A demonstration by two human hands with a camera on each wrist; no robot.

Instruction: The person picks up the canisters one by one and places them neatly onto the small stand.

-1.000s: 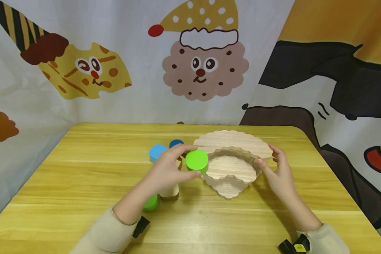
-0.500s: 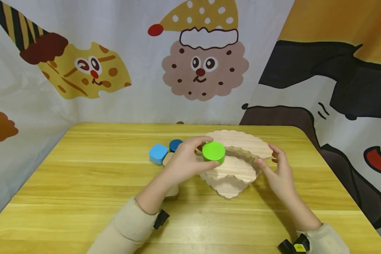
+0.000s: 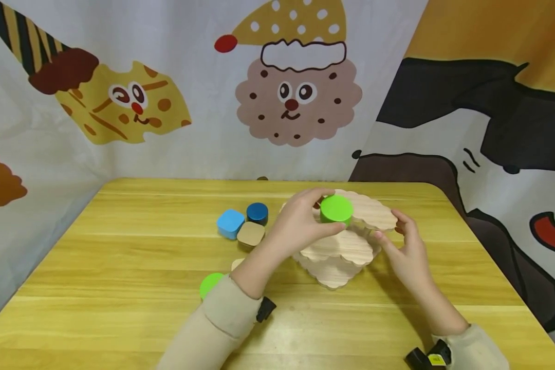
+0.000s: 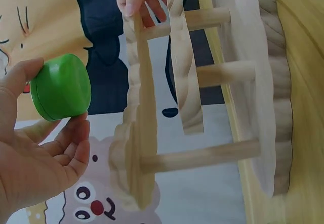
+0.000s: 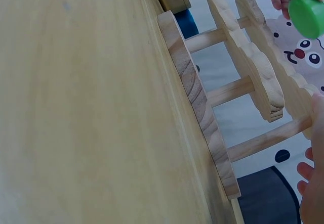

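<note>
My left hand [image 3: 300, 221] pinches a bright green round block [image 3: 336, 208] between thumb and fingers. In the head view the block overlaps the top tier of a pale wooden tiered stand [image 3: 370, 210] with scalloped edges. From the left wrist view, the green block [image 4: 63, 87] is in the air, apart from the top tier [image 4: 132, 113]. My right hand [image 3: 409, 252] grips the top tier's right edge, thumb in front and fingers behind. Round wooden posts [image 5: 230, 91] join the stand's tiers, and its base stands on the table.
Left of the stand lie a light blue block [image 3: 230, 223], a dark blue round block [image 3: 257, 211] and a tan block [image 3: 251, 234]. Closer in, another green block [image 3: 211, 284] and a pale block [image 3: 237, 263] are partly hidden by my left arm. A printed curtain hangs behind the table.
My left hand has carried the green block right and slightly away, from the stand's left side to over its tiers. My right hand and the stand have stayed in place.
</note>
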